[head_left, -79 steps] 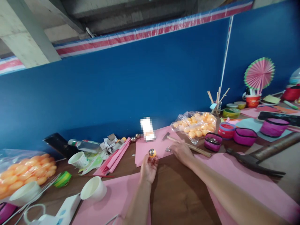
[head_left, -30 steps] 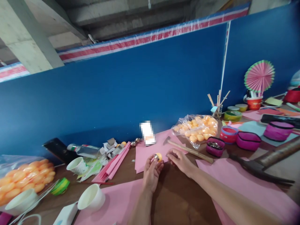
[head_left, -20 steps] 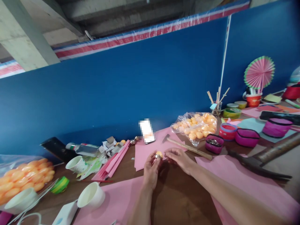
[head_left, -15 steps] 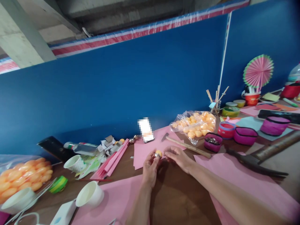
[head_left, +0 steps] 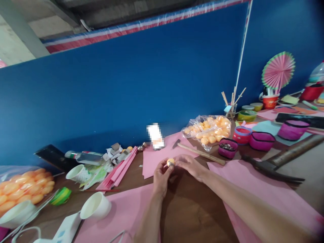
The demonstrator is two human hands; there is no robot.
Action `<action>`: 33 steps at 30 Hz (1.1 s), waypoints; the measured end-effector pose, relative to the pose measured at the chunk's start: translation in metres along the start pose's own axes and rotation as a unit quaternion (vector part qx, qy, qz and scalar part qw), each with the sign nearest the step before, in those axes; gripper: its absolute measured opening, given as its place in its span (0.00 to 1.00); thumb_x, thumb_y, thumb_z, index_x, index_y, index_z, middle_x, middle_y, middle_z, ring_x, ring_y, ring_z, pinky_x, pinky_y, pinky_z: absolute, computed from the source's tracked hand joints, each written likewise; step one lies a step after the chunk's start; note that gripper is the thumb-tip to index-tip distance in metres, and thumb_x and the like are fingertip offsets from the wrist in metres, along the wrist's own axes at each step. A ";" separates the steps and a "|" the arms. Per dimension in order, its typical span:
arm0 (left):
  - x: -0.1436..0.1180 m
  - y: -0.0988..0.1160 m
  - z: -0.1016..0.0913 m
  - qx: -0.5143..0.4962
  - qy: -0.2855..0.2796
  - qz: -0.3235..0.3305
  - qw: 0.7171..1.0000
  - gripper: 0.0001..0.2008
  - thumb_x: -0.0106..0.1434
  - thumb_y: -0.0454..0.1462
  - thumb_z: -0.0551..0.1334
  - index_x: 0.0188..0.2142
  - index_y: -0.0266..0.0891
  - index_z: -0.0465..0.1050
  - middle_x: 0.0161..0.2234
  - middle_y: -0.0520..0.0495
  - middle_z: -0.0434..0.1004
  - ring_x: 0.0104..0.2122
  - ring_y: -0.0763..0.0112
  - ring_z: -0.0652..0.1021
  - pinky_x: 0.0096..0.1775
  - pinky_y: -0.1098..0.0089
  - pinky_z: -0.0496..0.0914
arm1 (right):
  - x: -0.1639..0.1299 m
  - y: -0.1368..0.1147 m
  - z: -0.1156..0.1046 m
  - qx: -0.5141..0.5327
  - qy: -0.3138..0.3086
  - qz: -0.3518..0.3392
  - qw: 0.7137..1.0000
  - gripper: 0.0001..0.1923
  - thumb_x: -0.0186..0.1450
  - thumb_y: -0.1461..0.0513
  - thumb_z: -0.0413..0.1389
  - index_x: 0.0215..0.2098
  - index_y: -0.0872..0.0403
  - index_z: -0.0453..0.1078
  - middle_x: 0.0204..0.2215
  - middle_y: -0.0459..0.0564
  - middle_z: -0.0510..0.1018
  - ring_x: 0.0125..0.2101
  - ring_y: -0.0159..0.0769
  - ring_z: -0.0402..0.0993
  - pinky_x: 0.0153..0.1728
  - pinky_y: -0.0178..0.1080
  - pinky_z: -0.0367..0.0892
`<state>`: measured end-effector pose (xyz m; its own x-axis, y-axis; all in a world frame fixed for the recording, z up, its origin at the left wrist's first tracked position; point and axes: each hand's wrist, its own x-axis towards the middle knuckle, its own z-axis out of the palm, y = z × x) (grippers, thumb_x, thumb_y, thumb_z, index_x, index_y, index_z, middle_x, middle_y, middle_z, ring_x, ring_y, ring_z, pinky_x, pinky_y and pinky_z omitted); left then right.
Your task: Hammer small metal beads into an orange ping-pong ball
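My left hand [head_left: 162, 175] is closed around a small orange plastic ball [head_left: 171, 161] with shiny silver bits on its lower side. At the ball's right side, the fingertips of my right hand [head_left: 191, 166] are pinched together against it. Whatever may lie between those right fingertips is too small to make out. Both hands are just above the brown table [head_left: 192, 209], in front of a pink paper sheet [head_left: 152, 165].
Behind my hands lie a small hammer [head_left: 199, 152], a bag of orange balls [head_left: 210, 130] and a purple container of metal bits [head_left: 227, 148]. A larger hammer [head_left: 273, 168] is at the right. A white cup [head_left: 95, 206] and a power strip [head_left: 66, 229] are at the left.
The silver patch on the ball has turned from its left side toward the lower middle. My right fingertips have come in closer to the ball. The whole view has shifted slightly.
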<state>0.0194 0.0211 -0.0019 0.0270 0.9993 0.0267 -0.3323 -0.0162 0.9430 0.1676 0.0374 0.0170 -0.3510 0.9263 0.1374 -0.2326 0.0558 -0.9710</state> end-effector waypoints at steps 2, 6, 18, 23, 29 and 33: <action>0.000 0.001 0.000 -0.002 0.000 0.005 1.000 0.23 0.48 0.36 0.65 0.46 0.38 0.66 0.40 0.43 0.75 0.38 0.65 0.74 0.42 0.64 0.67 | -0.001 -0.001 0.000 -0.002 -0.008 -0.002 1.000 0.14 0.54 0.53 0.57 0.29 0.57 0.68 0.31 0.48 0.73 0.33 0.33 0.67 0.38 0.37 0.61; 0.000 0.002 0.002 0.002 0.007 0.003 1.000 0.24 0.46 0.35 0.66 0.45 0.38 0.68 0.41 0.42 0.75 0.40 0.64 0.74 0.42 0.64 0.67 | -0.002 0.000 0.000 -0.011 -0.004 0.005 1.000 0.15 0.53 0.52 0.57 0.27 0.57 0.68 0.31 0.48 0.73 0.34 0.35 0.67 0.39 0.38 0.61; 0.001 -0.003 0.000 0.022 0.010 0.017 1.000 0.26 0.47 0.34 0.65 0.47 0.38 0.67 0.41 0.43 0.75 0.42 0.63 0.73 0.45 0.63 0.65 | -0.001 0.003 -0.003 0.001 -0.005 0.013 1.000 0.16 0.52 0.53 0.58 0.29 0.58 0.69 0.34 0.50 0.75 0.36 0.36 0.69 0.41 0.40 0.60; 0.001 -0.004 0.001 0.039 0.014 0.022 0.999 0.25 0.46 0.34 0.65 0.46 0.38 0.68 0.39 0.44 0.76 0.42 0.63 0.73 0.44 0.63 0.65 | 0.000 0.000 -0.002 -0.008 0.003 0.025 1.000 0.16 0.50 0.52 0.59 0.26 0.58 0.70 0.31 0.49 0.75 0.34 0.35 0.69 0.40 0.40 0.61; 0.002 -0.004 -0.001 0.069 0.012 0.034 0.997 0.23 0.47 0.35 0.65 0.45 0.38 0.69 0.40 0.44 0.75 0.42 0.64 0.73 0.45 0.65 0.65 | -0.001 -0.001 -0.002 0.006 -0.005 0.020 1.000 0.15 0.51 0.54 0.59 0.27 0.58 0.70 0.32 0.49 0.75 0.35 0.35 0.68 0.41 0.40 0.60; 0.001 -0.003 0.000 0.070 0.019 0.032 0.997 0.23 0.46 0.35 0.65 0.45 0.37 0.70 0.39 0.44 0.75 0.42 0.63 0.73 0.45 0.64 0.65 | -0.001 0.001 -0.003 0.017 -0.010 0.025 0.999 0.14 0.51 0.54 0.59 0.28 0.58 0.70 0.32 0.49 0.75 0.35 0.35 0.69 0.41 0.40 0.60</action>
<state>0.0199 0.0223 -0.0045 -0.0275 0.9965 0.0789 -0.1966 -0.0828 0.9770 0.1711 0.0373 0.0156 -0.3808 0.9200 0.0927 -0.2443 -0.0035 -0.9697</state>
